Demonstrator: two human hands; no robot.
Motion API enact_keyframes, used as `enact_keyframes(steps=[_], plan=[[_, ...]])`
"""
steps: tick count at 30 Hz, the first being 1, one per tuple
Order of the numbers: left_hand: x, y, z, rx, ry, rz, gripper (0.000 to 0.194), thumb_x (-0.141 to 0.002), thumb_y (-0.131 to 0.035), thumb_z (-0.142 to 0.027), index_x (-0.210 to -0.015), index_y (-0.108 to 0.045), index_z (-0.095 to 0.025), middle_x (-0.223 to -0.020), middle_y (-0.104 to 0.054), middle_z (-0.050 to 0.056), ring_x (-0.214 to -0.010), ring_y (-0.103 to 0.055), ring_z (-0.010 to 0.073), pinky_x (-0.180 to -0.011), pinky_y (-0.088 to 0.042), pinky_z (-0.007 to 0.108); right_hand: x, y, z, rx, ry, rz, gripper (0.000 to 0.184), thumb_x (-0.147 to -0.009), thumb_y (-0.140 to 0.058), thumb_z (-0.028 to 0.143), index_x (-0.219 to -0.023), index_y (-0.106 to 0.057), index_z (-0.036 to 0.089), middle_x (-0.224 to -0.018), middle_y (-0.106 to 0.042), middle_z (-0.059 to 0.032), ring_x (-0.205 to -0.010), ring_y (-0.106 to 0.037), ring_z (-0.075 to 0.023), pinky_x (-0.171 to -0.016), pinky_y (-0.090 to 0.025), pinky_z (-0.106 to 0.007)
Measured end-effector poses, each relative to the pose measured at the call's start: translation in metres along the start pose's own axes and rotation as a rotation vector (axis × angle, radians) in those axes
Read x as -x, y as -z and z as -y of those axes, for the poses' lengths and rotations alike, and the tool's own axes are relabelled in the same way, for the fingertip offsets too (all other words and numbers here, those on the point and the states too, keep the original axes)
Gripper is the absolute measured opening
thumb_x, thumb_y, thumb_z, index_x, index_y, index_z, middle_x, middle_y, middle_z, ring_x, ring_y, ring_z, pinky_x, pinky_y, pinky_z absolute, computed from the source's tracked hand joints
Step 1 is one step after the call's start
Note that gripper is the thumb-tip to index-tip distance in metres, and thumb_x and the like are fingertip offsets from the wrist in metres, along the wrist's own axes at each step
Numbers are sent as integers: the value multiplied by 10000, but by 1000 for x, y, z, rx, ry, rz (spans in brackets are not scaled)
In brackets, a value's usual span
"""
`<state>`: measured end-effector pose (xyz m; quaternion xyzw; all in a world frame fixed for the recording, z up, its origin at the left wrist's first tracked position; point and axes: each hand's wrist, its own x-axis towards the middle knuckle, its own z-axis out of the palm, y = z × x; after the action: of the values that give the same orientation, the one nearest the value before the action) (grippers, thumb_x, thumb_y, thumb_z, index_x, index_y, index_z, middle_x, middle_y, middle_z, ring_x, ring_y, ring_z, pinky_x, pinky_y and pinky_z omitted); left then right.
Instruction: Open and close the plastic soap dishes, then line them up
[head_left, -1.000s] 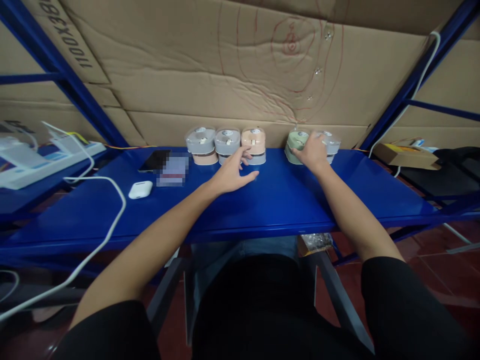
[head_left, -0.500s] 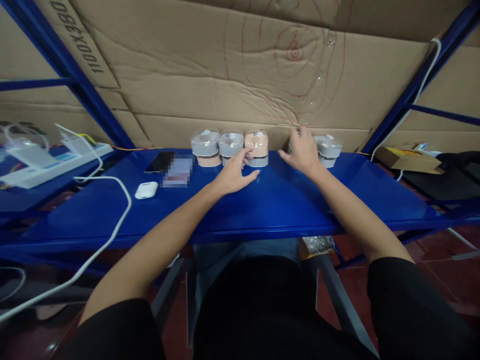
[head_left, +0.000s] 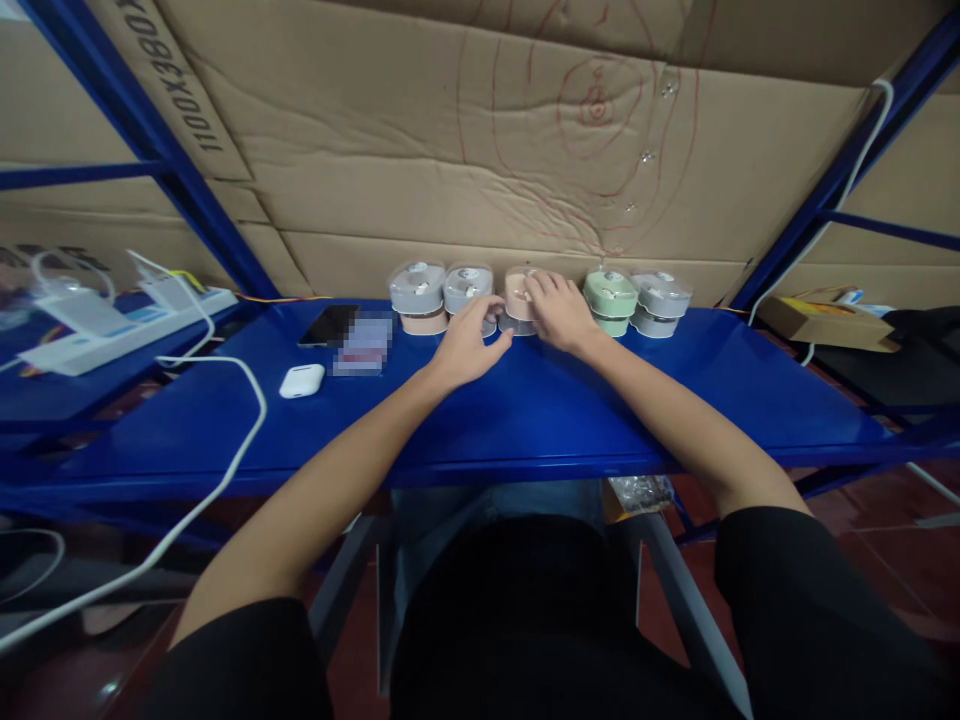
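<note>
Two-tier boxes with clear lids stand in a row on the blue table [head_left: 570, 420]. My right hand [head_left: 561, 312] reaches over the right side of the peach-topped box [head_left: 517, 296], its fingers curled against it; the thumb is hard to see. Palm inward, my left hand [head_left: 469, 345] is in front of that box and the grey box [head_left: 466, 285], fingers apart and holding nothing. At the left end is a grey box with a peach lower tier [head_left: 420, 290]. Right of my right hand stand a green box [head_left: 611, 297] and another grey box [head_left: 660, 300].
A white earphone case [head_left: 302, 380], a dark phone [head_left: 328, 326] and a blurred flat item [head_left: 362, 346] lie on the left. A white cable [head_left: 251, 430] crosses the left side. A cardboard sheet [head_left: 375, 160] stands behind; a small open carton [head_left: 825, 322] is at right.
My right hand has left the green box and moved left to the peach-topped box. A narrow gap now shows between that box and the grey one beside it. My left hand stays nearly still.
</note>
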<state>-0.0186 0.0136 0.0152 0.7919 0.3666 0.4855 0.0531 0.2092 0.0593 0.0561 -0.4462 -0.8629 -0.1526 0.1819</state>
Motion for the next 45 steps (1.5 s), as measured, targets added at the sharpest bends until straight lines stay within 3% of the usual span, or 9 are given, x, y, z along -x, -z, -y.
enact_keyframes(steps=[7, 13, 16, 22, 28, 33, 35, 40, 45], plan=[[-3, 1, 6, 187, 81, -15, 637, -913, -854, -432, -1451, -574, -235, -1358, -750, 174, -1211, -766, 344, -1033, -654, 559, 57, 37, -32, -394, -7, -163, 763, -829, -705, 355, -1564, -557, 213, -1552, -653, -195, -1421, -601, -467, -1222, -487, -642], [3, -2, 13, 395, 139, 326, 860, -811, -969, -425, -1543, -544, -272, -1450, -738, 222, -1331, -774, 390, -1068, -672, 586, 76, 29, -33, -790, 158, 84, 686, -782, -786, 464, -1406, -582, 267, -1496, -688, -135, -1356, -681, -373, -1130, -586, -539], [8, -4, 11, 402, 141, 419, 919, -756, -1007, -448, -1544, -571, -268, -1416, -763, 200, -1339, -773, 405, -1077, -660, 625, 76, 28, -33, -795, 176, 157, 759, -784, -852, 505, -1453, -583, 264, -1548, -679, -133, -1436, -654, -371, -1214, -553, -556], [14, -13, 3, 184, 86, 355, 1117, -568, -1114, -541, -1514, -596, -249, -1406, -729, 185, -1349, -716, 470, -1155, -585, 709, 78, 25, -31, -727, 140, 297, 1089, -669, -991, 693, -1588, -622, 239, -1648, -649, -177, -1505, -633, -439, -1302, -494, -638], [18, -21, -1, 175, 5, 386, 1149, -596, -1115, -583, -1561, -583, -260, -1481, -671, 196, -1435, -650, 486, -1198, -553, 715, 75, 17, -10, -659, 178, 174, 949, -782, -910, 717, -1571, -668, 248, -1475, -767, -150, -1339, -710, -422, -1176, -559, -637], [18, -16, -3, 260, 27, 422, 1308, -618, -1102, -595, -1708, -465, -251, -1612, -631, 237, -1468, -653, 486, -1233, -527, 722, 76, 43, -40, -727, 81, 188, 756, -907, -760, 793, -1440, -715, 260, -1295, -817, -103, -1141, -757, -346, -1032, -610, -534], [18, -13, -9, 237, 7, 463, 1228, -665, -1076, -610, -1703, -511, -273, -1629, -635, 214, -1501, -634, 479, -1263, -503, 720, 78, 52, -57, -698, -41, 158, 788, -939, -662, 879, -1409, -716, 249, -1183, -822, -101, -1064, -760, -335, -988, -614, -519], [19, -12, -22, 194, -83, 560, 472, -919, -917, -535, -1343, -857, -335, -1555, -688, 119, -1513, -633, 401, -1335, -458, 646, 82, 54, -74, -520, -270, 159, 917, -959, -460, 1005, -1370, -736, 233, -1101, -827, -134, -1022, -781, -372, -984, -618, -564], [16, -9, -23, 208, -29, 514, 400, -990, -820, -599, -1215, -919, -282, -1500, -720, 139, -1474, -650, 395, -1324, -472, 620, 80, 49, -71, -368, -304, 286, 960, -964, -471, 999, -1432, -714, 197, -1291, -838, -197, -1220, -780, -437, -1065, -604, -564]])
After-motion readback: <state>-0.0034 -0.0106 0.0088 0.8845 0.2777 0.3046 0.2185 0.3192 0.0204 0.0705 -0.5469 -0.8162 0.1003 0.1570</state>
